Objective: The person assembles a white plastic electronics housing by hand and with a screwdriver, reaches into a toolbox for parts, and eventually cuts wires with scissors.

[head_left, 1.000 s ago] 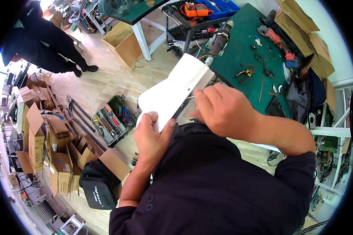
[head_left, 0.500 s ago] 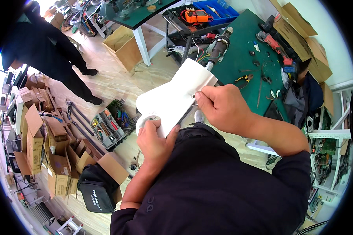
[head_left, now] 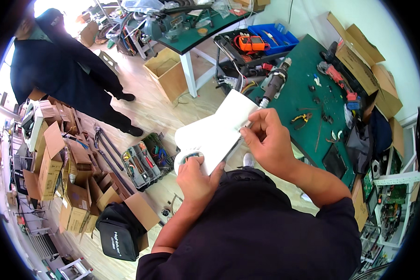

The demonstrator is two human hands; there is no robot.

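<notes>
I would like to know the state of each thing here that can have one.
Left hand: closed on the white casing
White casing: held, slanted
Right hand: curled at the white casing's edge
Grey toolbox: open
Wooden box: open at the top
Cardboard box at right: flaps open
Black bag: looks closed
Yellow-black pliers: lying on the green table
Orange meter: on or off, cannot tell

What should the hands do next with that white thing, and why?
Maybe tilt the white part a little with the left hand, so its side edge is easier to see. The left hand grips one end, while the right hand's bent fingers are at that edge, covering some of it from above.
</notes>
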